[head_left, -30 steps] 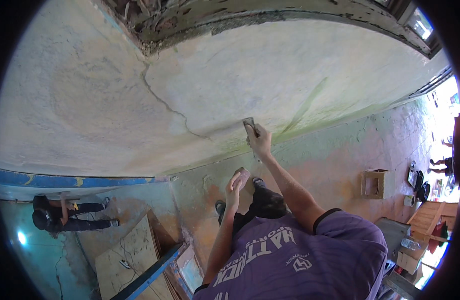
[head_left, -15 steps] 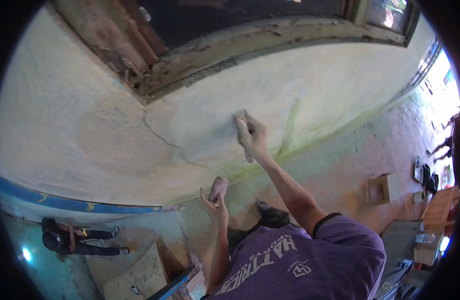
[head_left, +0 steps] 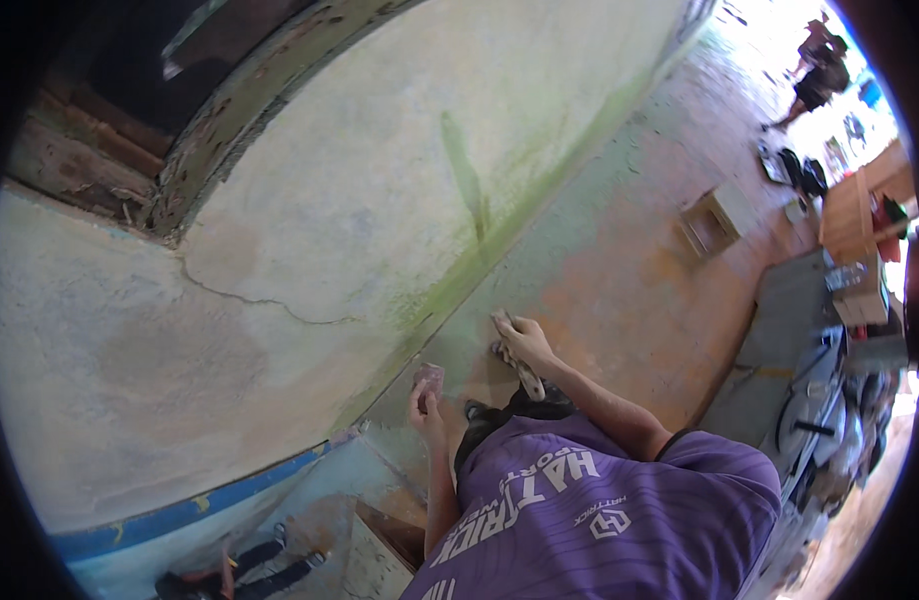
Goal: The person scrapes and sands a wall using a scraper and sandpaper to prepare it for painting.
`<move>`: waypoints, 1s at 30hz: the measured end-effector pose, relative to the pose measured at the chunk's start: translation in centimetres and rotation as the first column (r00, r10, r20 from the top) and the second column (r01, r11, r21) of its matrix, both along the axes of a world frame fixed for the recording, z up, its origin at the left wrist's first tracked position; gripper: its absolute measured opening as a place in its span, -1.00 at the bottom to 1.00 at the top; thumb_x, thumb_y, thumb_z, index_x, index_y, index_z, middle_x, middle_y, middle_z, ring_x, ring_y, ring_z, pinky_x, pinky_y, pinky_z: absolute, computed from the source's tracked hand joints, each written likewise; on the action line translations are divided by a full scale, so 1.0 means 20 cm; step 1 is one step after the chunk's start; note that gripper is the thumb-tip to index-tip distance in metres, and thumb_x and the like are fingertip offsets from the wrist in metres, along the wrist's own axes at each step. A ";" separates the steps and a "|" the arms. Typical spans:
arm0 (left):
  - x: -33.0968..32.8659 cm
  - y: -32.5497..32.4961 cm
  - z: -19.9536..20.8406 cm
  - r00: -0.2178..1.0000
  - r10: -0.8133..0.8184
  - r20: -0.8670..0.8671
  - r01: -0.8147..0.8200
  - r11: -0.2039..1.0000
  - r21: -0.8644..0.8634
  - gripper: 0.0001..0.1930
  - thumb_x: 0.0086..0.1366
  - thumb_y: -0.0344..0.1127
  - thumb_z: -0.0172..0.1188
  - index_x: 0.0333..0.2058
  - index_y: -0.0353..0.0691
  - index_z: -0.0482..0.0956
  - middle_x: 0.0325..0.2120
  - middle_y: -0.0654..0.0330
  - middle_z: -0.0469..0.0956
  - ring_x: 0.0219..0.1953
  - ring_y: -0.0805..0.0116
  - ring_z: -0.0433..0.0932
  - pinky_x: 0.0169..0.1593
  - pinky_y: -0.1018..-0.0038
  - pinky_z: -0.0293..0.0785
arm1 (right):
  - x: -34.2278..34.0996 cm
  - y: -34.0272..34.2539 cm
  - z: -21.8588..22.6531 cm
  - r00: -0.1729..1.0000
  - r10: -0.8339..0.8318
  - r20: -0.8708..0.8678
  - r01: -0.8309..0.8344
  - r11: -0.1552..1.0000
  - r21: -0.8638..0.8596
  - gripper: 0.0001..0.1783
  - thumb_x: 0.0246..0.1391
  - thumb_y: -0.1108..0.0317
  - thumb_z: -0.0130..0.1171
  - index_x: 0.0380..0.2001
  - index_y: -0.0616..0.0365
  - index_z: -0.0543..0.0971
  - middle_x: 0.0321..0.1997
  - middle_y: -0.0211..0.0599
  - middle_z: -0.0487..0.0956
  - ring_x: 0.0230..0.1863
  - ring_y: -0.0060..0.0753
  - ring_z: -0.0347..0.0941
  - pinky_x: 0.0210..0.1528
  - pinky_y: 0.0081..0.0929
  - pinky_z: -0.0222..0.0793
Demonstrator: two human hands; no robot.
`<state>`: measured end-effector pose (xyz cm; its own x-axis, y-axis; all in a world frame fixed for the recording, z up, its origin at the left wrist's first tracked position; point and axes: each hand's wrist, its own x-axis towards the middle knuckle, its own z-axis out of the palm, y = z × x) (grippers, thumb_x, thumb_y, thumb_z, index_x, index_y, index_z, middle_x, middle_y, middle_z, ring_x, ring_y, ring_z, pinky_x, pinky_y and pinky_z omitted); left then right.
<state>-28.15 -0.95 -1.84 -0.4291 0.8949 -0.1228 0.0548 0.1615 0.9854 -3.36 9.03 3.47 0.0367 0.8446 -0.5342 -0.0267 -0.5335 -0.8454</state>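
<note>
My left hand (head_left: 426, 408) is closed around a small pinkish-brown block (head_left: 430, 377), its material not clear, held up near the foot of the wall. To its right, my right hand (head_left: 524, 342) grips a scraper (head_left: 528, 380). The scraper's pale handle end points back toward my body, and its other end shows small past my fingers. Both hands are apart from the wall (head_left: 309, 220), which is pale, patchy and plastered. A thin crack (head_left: 249, 298) runs from the window corner down across it. A green stain (head_left: 461, 170) marks the wall farther right.
A weathered window frame (head_left: 194, 150) is at upper left. On the worn floor stands an open wooden box (head_left: 711, 225). Grey covered furniture (head_left: 769, 340) lines the right side. One person (head_left: 254, 570) is at lower left; another (head_left: 824, 75) is by the bright opening.
My right hand has drawn back from the wall toward my body with the scraper. The view has turned rightward, and the left hand still holds the block.
</note>
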 end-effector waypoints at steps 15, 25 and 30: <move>0.64 -0.15 -0.05 0.422 -0.839 0.343 0.905 0.415 -0.099 -0.65 0.38 -0.29 0.11 0.07 -0.33 0.49 0.01 0.09 0.54 0.04 0.37 0.50 0.14 0.46 0.36 | 0.39 -0.55 -0.05 0.866 -0.423 -0.266 0.458 0.885 0.086 -0.72 0.32 0.16 0.09 -0.36 0.13 0.39 -0.57 -0.40 0.46 -0.62 -0.53 0.48 -0.60 -0.61 0.38; 1.50 0.10 -0.06 0.572 -0.648 0.502 0.798 0.582 -0.158 -0.72 0.45 -0.13 0.07 -0.21 -0.27 0.51 -0.40 0.40 0.44 -0.36 0.62 0.37 -0.27 0.58 0.32 | 0.93 -0.08 -0.24 0.959 -0.201 -0.198 0.220 0.972 0.080 -0.76 0.29 0.21 0.14 -0.36 0.13 0.45 -0.55 -0.48 0.47 -0.55 -0.66 0.46 -0.56 -0.66 0.30; 1.86 0.23 -0.28 0.762 -0.483 0.431 0.606 0.765 -0.215 -0.66 0.46 -0.07 0.03 -0.30 -0.28 0.48 -0.57 0.35 0.38 -0.51 0.60 0.31 -0.40 0.54 0.25 | 1.13 0.19 -0.37 0.993 -0.072 -0.093 0.078 0.995 0.060 -0.79 0.25 0.24 0.15 -0.34 0.17 0.50 -0.53 -0.49 0.50 -0.51 -0.67 0.45 -0.51 -0.63 0.34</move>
<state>9.13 3.72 -7.37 0.2433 0.8400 -0.4850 -0.0828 0.5162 0.8525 19.25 12.78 -3.98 0.0549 0.8735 -0.4836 -0.1426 -0.4725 -0.8697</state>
